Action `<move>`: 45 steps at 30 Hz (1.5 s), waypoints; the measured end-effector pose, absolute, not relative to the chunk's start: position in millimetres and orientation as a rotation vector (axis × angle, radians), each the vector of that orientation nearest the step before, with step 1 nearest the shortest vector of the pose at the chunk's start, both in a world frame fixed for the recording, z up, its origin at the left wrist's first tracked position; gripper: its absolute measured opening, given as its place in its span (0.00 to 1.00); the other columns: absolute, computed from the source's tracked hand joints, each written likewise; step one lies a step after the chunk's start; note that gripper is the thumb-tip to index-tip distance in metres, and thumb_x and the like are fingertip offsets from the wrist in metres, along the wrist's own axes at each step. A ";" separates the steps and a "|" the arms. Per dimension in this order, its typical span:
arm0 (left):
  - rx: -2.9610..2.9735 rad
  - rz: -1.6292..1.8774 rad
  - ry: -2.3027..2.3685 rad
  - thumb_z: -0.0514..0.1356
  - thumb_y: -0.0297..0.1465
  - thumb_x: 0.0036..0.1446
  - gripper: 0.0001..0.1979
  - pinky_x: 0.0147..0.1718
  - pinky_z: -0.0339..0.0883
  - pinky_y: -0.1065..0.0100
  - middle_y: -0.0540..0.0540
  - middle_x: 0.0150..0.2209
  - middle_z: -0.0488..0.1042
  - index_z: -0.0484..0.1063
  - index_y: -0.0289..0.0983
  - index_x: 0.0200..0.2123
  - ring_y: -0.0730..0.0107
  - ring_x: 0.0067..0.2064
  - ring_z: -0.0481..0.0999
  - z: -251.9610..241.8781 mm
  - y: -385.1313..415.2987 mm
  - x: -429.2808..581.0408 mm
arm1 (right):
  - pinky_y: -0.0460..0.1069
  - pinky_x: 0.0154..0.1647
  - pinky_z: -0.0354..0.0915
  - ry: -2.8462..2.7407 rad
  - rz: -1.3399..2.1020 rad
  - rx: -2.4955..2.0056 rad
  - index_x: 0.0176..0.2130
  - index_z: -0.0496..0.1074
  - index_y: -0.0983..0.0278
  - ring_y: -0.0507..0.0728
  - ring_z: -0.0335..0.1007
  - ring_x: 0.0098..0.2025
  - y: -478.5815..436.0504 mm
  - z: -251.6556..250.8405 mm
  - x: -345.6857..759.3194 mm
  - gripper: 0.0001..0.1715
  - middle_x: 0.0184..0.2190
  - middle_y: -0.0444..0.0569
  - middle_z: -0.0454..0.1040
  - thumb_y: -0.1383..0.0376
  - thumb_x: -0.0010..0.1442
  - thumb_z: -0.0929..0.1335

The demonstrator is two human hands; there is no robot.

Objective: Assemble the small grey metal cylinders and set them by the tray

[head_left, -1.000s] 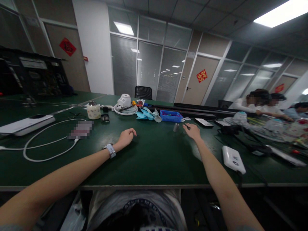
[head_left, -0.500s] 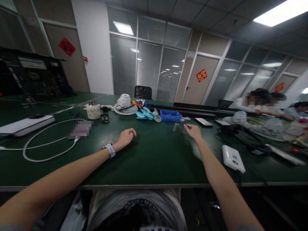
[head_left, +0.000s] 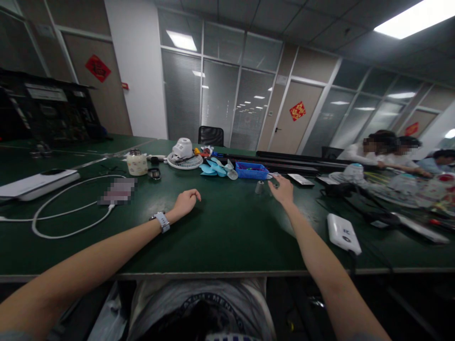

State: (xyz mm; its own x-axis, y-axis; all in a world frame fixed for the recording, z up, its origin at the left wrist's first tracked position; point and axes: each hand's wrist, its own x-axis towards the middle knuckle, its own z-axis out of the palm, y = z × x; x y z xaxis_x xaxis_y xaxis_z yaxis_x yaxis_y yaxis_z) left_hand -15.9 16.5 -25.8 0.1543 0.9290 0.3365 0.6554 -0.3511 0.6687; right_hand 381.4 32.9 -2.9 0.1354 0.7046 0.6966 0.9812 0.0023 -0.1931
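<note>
My right hand (head_left: 283, 190) is over the far middle of the green table (head_left: 227, 237), thumb and index finger apart. Close to its left stands a small grey metal cylinder (head_left: 259, 187), upright and apart from the fingers. Something small shows in the gap between thumb and fingers, too blurred to name. My left hand (head_left: 185, 202) rests on the tabletop, fingers loosely bent and holding nothing; a watch (head_left: 162, 221) is on that wrist. Behind the cylinder are a blue plastic basket (head_left: 253, 171) with small items and a light-blue fan blade (head_left: 217, 167).
A white fan part with a grille (head_left: 185, 160) lies at the back, near a patterned jar (head_left: 137, 163). A phone (head_left: 118, 191) with a looped white cable is at left. A white power bank (head_left: 344, 233) lies at right. Several people sit at the far right.
My right thumb and fingers, pinched together before, have spread apart, and the hand has shifted slightly away and to the left. My left hand stays in place.
</note>
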 end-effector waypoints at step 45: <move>2.770 0.962 0.979 0.49 0.39 0.63 0.21 0.59 0.49 0.51 0.46 0.63 0.60 0.66 0.46 0.58 0.56 0.62 0.54 -18.4 -12.8 0.3 | 0.57 0.57 0.59 -2.511 0.131 -0.963 0.54 0.69 0.58 0.60 0.61 0.55 -31.5 -29.6 216.1 0.25 0.53 0.54 0.64 0.51 0.62 0.64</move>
